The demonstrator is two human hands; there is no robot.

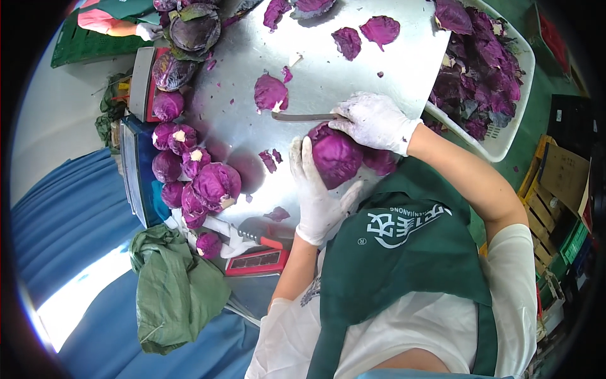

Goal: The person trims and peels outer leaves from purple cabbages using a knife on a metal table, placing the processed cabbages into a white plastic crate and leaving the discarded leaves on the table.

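Note:
A red cabbage [335, 158] sits low over the near side of the metal table [227, 61]. My left hand [315, 196], in a white glove, cradles its left and near side with the fingers spread. In my gloved right hand [371, 121] is a knife [305, 117], its blade pointing left above the cabbage. The same hand rests at the cabbage's upper right edge, and its thumb side is partly hidden. Purple leaf [380, 162] shows beside the cabbage, below my right wrist. Just beyond the blade lies a loose cabbage leaf [271, 92].
Several red cabbages [215, 187] line the table's left edge. A white plastic basket [513, 135] of leaves stands at right. Near the front left are a red-framed scale [258, 262] and a green woven sack [175, 289]. Another person's gloved hand [149, 31] is at upper left.

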